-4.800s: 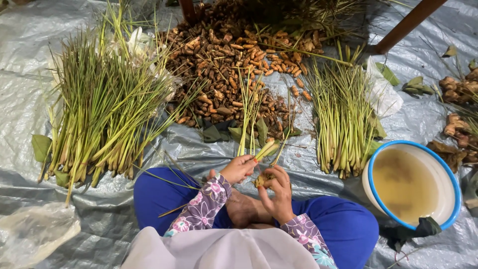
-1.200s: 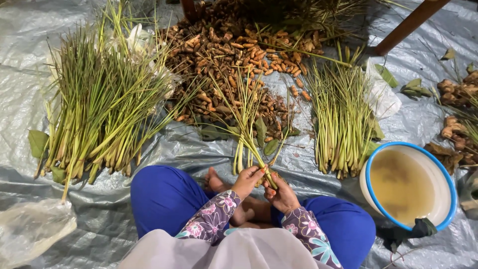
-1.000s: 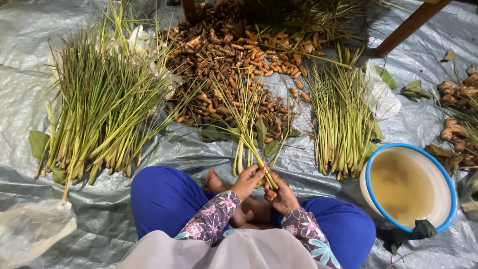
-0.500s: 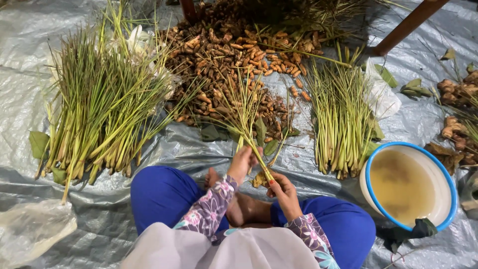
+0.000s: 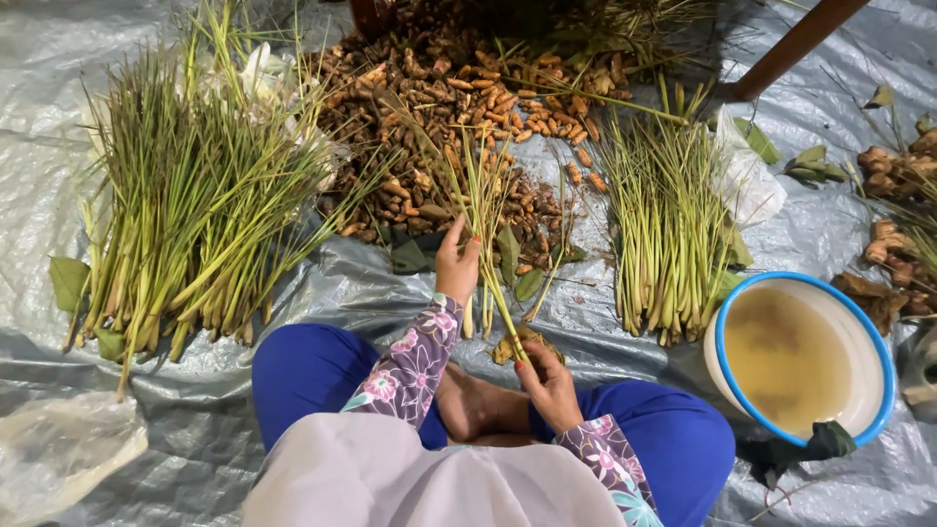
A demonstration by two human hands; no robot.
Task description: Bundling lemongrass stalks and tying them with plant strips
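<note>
Both grips closed on lemongrass stalks (image 5: 485,210): left hand (image 5: 457,265) higher, right hand (image 5: 549,379) lower.

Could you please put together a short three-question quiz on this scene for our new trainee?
1. True or false: the left hand grips the small bundle of green stalks above the right hand.
2. Which lies to the right of the person's knee? A) the blue-rimmed bowl of cloudy liquid B) the large stalk pile C) the clear plastic bag
3. What is heaped on the grey tarp beyond the held bundle?

Key: 1. True. 2. A. 3. A heap of brown roots.
</note>
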